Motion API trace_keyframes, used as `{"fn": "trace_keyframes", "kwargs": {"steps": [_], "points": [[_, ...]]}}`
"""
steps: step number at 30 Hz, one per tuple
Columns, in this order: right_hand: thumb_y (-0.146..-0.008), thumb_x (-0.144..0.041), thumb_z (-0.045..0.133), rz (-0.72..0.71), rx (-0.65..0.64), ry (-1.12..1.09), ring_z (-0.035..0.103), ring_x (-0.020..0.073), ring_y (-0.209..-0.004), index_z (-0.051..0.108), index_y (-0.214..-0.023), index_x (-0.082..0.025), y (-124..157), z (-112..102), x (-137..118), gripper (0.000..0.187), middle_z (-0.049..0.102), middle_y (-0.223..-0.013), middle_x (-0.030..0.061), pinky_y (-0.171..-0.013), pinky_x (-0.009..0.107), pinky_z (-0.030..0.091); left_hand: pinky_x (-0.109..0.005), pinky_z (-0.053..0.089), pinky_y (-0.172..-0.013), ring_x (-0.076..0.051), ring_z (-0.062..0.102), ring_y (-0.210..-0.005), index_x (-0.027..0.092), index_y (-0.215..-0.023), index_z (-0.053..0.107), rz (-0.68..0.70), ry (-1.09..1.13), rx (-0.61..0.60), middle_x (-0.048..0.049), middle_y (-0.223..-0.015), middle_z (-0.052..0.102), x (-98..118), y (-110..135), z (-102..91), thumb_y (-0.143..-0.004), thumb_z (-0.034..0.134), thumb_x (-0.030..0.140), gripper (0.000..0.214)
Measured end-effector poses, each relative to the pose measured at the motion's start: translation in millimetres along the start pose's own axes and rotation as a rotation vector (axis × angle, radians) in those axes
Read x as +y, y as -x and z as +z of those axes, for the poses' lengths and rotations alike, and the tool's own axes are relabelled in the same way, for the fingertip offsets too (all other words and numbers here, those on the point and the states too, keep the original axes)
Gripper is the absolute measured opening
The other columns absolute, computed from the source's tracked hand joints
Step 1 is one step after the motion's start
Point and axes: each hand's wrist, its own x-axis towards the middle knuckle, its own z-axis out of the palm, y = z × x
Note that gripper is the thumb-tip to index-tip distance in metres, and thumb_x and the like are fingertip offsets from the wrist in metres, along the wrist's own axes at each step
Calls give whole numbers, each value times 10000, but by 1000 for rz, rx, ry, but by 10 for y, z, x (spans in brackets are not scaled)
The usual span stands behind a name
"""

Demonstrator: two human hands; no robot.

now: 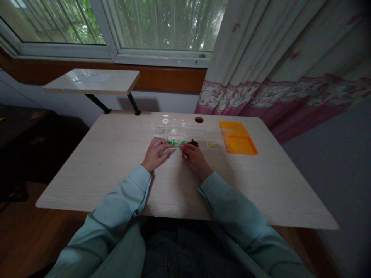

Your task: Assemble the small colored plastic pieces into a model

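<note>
My left hand (155,153) rests on the light wooden table (116,170) with its fingers curled around a small pale thing I cannot make out. My right hand (193,157) lies beside it, fingertips pinched close to a cluster of small green pieces (174,143). The green pieces sit in or in front of a clear plastic box (174,133). A small dark brown heap (193,143) lies just beyond my right hand. A few tiny yellow pieces (211,144) sit further right in a clear compartment.
An orange tray or lid (238,138) lies to the right of the clear box. A round cable hole (199,119) is near the table's far edge. A small raised shelf (92,81) stands at the back left, below the window. A curtain (275,58) hangs on the right.
</note>
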Motion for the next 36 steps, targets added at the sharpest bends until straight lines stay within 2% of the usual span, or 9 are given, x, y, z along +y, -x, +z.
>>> {"fn": "trace_keyframes", "kwargs": {"steps": [12,30,36], "points": [[-628,-503,755,-47,-66,239,390,77,-487,668,-708,-169,-12,-12,80,353,482,-516,-54,-501,243,273,-383,444,-880,-192,549,-955,226,-992,699,17,10,-4,-54,-943,636,15,-12,-22,-904,585,359,196],[-685,-479,716,-74,-133,347,374,84,-496,658,-666,-172,27,22,12,313,460,-489,-56,-522,252,264,-387,448,-861,-195,544,-943,235,-966,707,39,18,-20,-53,-924,633,0,-9,-18,-899,594,366,185],[-685,-486,711,-77,-131,335,378,85,-501,683,-714,-166,20,12,35,323,472,-501,-56,-524,251,269,-386,447,-860,-195,545,-942,239,-967,706,39,9,-14,-50,-922,638,-27,1,-10,-893,603,358,173]]}}
